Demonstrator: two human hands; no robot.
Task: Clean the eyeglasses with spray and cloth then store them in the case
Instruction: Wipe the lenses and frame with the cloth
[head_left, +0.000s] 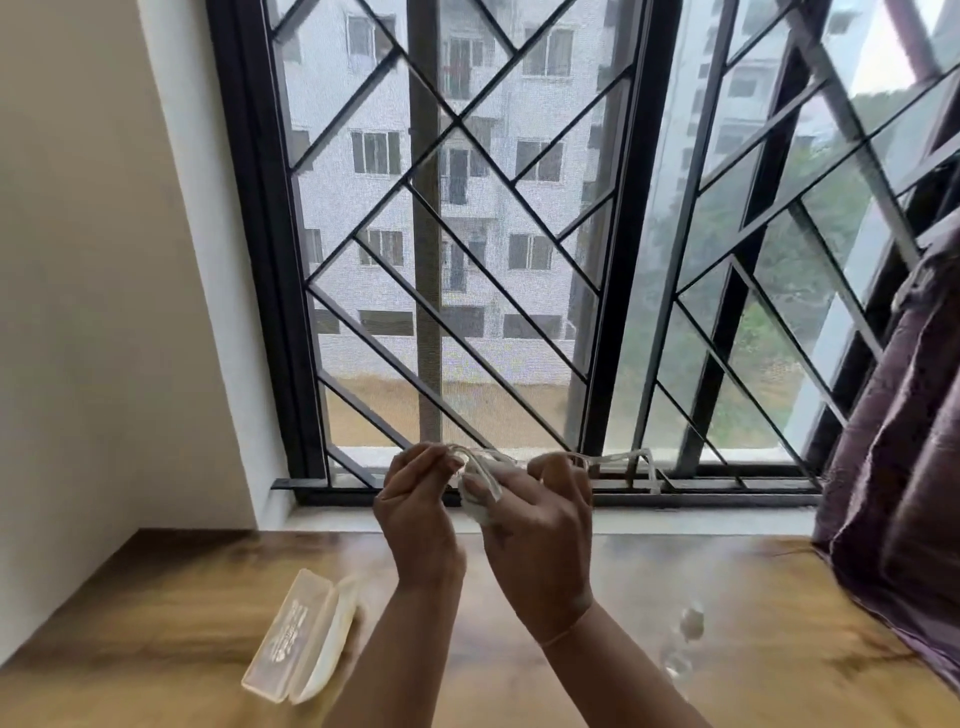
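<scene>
at the middle of the frame the clear eyeglasses (587, 460) are pinched steady by the left hand (418, 501), so a lens can be rubbed with the white cloth (480, 493) pinched in the right hand (545, 525).

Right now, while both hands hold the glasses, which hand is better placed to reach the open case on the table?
Left. The case lies on the table on the left hand's side. The right hand keeps the cloth on the eyeglasses and would have to cross over.
</scene>
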